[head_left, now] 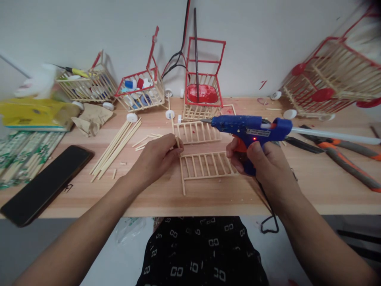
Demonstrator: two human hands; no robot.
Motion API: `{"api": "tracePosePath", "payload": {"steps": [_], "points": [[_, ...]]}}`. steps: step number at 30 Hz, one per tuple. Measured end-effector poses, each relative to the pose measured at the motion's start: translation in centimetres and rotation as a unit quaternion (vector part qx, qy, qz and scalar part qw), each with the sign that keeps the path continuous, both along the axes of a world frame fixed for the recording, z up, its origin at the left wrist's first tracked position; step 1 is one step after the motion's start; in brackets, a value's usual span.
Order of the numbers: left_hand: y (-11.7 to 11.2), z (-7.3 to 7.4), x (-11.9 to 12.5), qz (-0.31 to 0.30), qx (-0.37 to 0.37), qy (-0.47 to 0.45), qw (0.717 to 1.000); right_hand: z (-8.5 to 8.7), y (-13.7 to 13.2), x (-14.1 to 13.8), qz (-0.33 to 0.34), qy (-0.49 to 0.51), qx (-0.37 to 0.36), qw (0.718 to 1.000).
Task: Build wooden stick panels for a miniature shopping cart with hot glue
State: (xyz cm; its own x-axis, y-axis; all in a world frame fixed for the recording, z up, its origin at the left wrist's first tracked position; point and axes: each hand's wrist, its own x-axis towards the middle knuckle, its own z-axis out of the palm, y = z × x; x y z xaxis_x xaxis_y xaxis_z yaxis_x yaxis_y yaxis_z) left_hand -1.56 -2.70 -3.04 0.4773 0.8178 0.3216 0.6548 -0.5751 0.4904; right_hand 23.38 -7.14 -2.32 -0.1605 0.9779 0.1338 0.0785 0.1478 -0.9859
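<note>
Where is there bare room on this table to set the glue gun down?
Bare wood lies front right, between the right hand holding the glue gun and the pliers. Another strip runs along the front edge, between the phone and the lattice panel, below the left hand pinching a stick. The baskets crowd the back.

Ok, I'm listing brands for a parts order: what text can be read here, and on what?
No text is legible.
White label on the glue gun: too small to read.
Yellow packet: print blurred.
Green wrappers: print blurred.
Pen mark on the table beside the phone: unclear.
Held wooden stick: bare.
</note>
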Motion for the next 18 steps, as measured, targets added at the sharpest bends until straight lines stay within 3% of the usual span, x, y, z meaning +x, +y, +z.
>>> {"api": "tracePosePath", "payload": {"steps": [7,13,16,18], "points": [[0.1,-0.3,-0.2,-0.004,0.01,0.0,1.0,0.0,0.1,-0.1,0.001,-0.001,0.003,1.0],[0.2,-0.3,-0.2,-0.007,0.008,-0.002,1.0,0.7,0.0,-0.4,-0.101,0.003,0.041,0.994],[0.2,-0.3,-0.1,-0.009,0.007,-0.006,1.0,1.7,-0.5,1.6,-0.154,-0.027,0.064,0.986],[0.3,-0.3,-0.1,-0.008,0.009,-0.005,1.0,2.4,-0.9,4.2,-0.193,-0.113,0.082,0.971]]}}
